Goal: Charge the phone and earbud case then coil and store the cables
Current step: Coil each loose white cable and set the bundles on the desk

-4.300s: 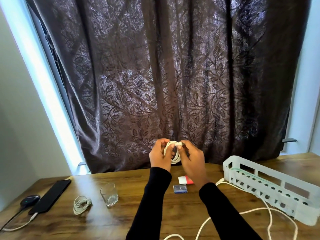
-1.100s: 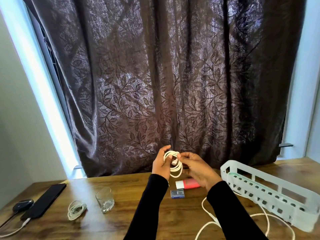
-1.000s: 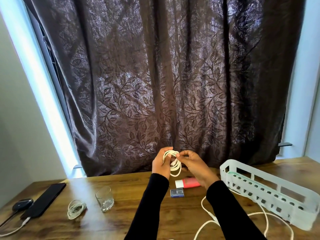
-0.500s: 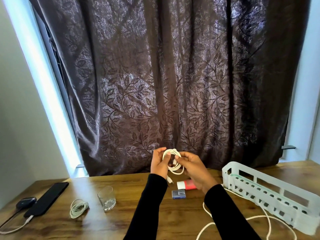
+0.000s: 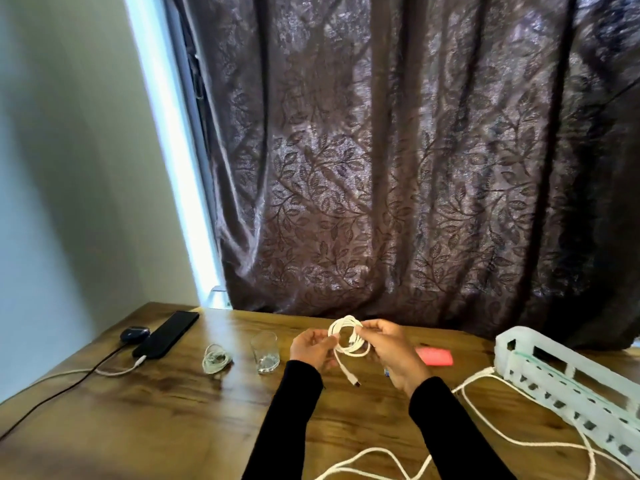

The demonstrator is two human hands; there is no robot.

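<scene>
Both hands hold a coiled white cable [image 5: 347,336] above the wooden table [image 5: 145,417]. My left hand [image 5: 311,350] pinches the coil's left side, and my right hand [image 5: 393,351] grips its right side. One plug end [image 5: 354,381] hangs loose below the coil. At the far left lies a black phone [image 5: 166,334] with a white cable plugged in, and beside it a dark earbud case [image 5: 134,335] with a black cable. A second coiled white cable [image 5: 216,357] lies on the table.
A clear glass [image 5: 265,352] stands left of my hands. A pink and white object [image 5: 434,356] lies to the right. A pale plastic basket [image 5: 568,379] sits at the right edge, with a long white cord [image 5: 485,436] looping in front. A dark curtain hangs behind.
The view has swung left and down. My hands have lowered with the coil, and a plug end has slipped out and hangs lower below it.
</scene>
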